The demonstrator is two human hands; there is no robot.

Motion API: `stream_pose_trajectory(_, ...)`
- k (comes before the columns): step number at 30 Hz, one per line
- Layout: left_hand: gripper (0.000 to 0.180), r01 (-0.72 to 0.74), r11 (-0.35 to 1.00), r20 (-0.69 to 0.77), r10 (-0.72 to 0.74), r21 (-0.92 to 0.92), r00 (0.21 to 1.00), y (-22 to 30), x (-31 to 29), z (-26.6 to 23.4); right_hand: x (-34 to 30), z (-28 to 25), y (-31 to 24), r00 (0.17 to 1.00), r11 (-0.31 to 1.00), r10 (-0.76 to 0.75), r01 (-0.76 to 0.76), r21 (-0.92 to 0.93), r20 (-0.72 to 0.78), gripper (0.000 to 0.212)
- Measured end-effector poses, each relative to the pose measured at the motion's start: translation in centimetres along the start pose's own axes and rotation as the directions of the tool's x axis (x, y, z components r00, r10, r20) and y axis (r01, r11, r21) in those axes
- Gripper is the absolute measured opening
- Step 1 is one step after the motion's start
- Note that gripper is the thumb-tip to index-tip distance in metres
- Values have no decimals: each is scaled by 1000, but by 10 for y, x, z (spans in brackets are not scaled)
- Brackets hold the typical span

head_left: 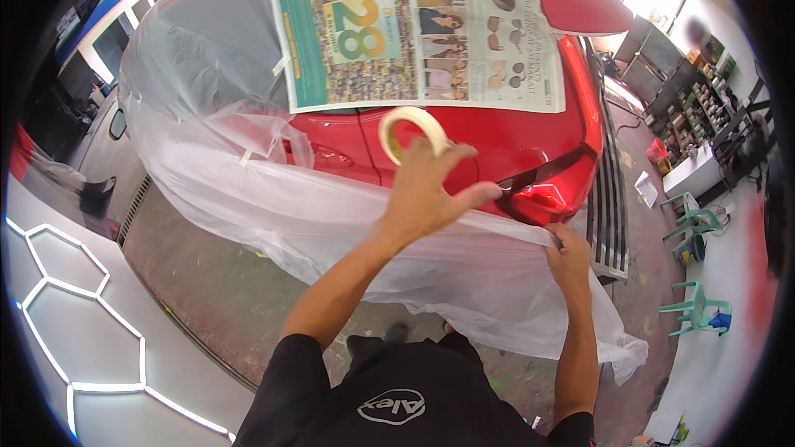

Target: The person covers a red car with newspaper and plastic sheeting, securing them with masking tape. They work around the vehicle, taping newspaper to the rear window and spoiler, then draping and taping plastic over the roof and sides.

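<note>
A cream roll of masking tape (421,118) is held at the fingers of my left hand (422,194), whose thumb and index finger are stretched apart. That hand hovers over the red side panel of a car (331,134). Lower right, my right hand (571,255) pinches the upper edge of a thin clear plastic sheet (464,265), just below the car's red tail light (538,199). The sheet drapes along the side of the car and hangs toward the floor. Newspaper (348,87) covers the glass above the bare red panel.
More plastic (199,58) wraps the car's front at the left, with small tape pieces on it. A floor grate (609,215) runs behind the car. Green plastic stools (696,308) and shelves of cans (700,120) stand at the right. Lit hexagon strips (103,385) show lower left.
</note>
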State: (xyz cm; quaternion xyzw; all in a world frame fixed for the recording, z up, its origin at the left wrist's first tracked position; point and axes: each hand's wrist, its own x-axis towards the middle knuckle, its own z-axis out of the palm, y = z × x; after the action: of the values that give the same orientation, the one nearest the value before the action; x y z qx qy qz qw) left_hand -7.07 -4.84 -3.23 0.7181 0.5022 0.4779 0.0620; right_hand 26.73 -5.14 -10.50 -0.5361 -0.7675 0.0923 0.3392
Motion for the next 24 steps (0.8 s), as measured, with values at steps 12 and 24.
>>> stream_pose_trajectory(12, 41, -233, 493, 36, 376, 838, 926, -103, 94, 53, 165, -26, 43, 957, 987, -65, 21, 159, 282, 42)
stream_pose_trajectory(24, 36, -131, 610, -210, 456, 781, 865, -19, 135, 1, 259, -45, 18, 990, 996, -90, 87, 25, 107, 56)
